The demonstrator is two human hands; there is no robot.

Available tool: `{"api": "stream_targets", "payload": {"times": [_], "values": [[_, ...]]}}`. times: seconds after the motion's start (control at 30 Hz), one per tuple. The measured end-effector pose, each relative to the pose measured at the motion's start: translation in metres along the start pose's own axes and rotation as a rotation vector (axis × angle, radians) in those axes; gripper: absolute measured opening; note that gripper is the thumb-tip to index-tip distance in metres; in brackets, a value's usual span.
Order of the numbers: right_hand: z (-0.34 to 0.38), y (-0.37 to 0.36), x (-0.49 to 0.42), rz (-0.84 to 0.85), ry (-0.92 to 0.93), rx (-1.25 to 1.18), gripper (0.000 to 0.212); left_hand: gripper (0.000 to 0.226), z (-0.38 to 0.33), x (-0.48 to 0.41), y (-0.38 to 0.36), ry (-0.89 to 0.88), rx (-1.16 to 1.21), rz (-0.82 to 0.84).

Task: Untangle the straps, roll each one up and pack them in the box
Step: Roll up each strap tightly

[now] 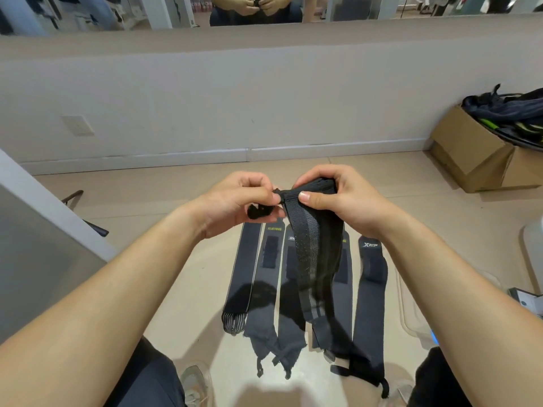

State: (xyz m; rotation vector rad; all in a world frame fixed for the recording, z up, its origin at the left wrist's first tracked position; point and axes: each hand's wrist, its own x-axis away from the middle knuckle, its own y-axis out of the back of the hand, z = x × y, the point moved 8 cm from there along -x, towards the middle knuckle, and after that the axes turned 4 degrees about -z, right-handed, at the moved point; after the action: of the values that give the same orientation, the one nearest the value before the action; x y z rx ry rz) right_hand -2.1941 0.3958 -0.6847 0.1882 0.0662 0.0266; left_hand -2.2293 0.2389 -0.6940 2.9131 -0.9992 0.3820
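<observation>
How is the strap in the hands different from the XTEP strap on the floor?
The held strap hangs from the left hand and right hand; the XTEP strap lies flat on the floor. The held strap has grey stripes; the XTEP strap has a white logo. Both are dark and long.

I read two marks on the straps laid flat on the floor.

1. Second strap from the left: "XUEYING" in yellow capitals, at its far end.
2. Rightmost strap: white brand mark "XTEP", at its far end.

Third strap: a small white print at the far end, too small to read. Fourth strap: one yellow letter shows, possibly "G". The held strap, which I grip above the row, covers the remainder.
</observation>
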Motion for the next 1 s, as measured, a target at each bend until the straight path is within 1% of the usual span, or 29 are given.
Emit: {"api": "stream_targets", "payload": {"times": [0.07,0.13,0.27,0.33,0.4,0.43,0.5,0.6,0.67,0.7,0.77,0.83,0.9,0.93,1.0], "values": [[0.001,0.003,0.000,-0.031,-0.004,0.034,0.015,0.033,-0.004,-0.002,0.010,-0.030,-0.117,-0.124],[0.000,0.006,-0.002,-0.069,-0.009,0.072,0.014,0.033,-0.008,-0.003,0.017,-0.053,-0.204,-0.238],[-0.008,0.011,-0.004,-0.157,-0.043,0.176,0.012,0.030,-0.009,-0.002,0.023,-0.095,-0.322,-0.403],[-0.011,0.012,-0.004,-0.219,-0.060,0.213,0.010,0.030,-0.012,0.001,0.020,-0.138,-0.500,-0.479],[-0.013,0.012,-0.004,-0.296,-0.057,0.257,0.009,0.027,-0.021,0.006,0.013,-0.222,-0.751,-0.554],[-0.013,0.011,-0.004,-0.331,-0.043,0.299,0.008,0.025,-0.025,0.009,0.006,-0.272,-0.841,-0.569],[-0.011,0.006,-0.003,-0.365,-0.018,0.364,0.007,0.019,-0.029,0.010,-0.010,-0.350,-0.946,-0.534],[-0.012,-0.002,0.000,-0.337,0.003,0.408,0.007,0.008,-0.025,0.008,-0.026,-0.376,-1.044,-0.478],[-0.014,-0.003,0.000,-0.303,0.004,0.393,0.008,0.008,-0.022,0.007,-0.023,-0.312,-0.998,-0.452],[-0.016,-0.003,0.000,-0.290,-0.001,0.377,0.009,0.009,-0.020,0.006,-0.021,-0.265,-0.931,-0.419],[-0.021,-0.001,0.000,-0.255,-0.027,0.309,0.011,0.014,-0.016,0.004,-0.016,-0.188,-0.730,-0.318],[-0.025,-0.003,0.001,-0.204,-0.071,0.196,0.010,0.024,-0.013,0.004,-0.009,-0.146,-0.565,-0.232],[-0.027,-0.005,0.002,-0.165,-0.111,0.083,0.011,0.029,-0.014,0.005,-0.004,-0.174,-0.547,-0.187],[-0.027,-0.007,0.001,-0.152,-0.125,0.022,0.012,0.030,-0.016,0.006,-0.003,-0.196,-0.556,-0.191],[-0.026,-0.012,0.002,-0.132,-0.146,-0.103,0.016,0.024,-0.019,0.008,-0.001,-0.241,-0.533,-0.241]]}}
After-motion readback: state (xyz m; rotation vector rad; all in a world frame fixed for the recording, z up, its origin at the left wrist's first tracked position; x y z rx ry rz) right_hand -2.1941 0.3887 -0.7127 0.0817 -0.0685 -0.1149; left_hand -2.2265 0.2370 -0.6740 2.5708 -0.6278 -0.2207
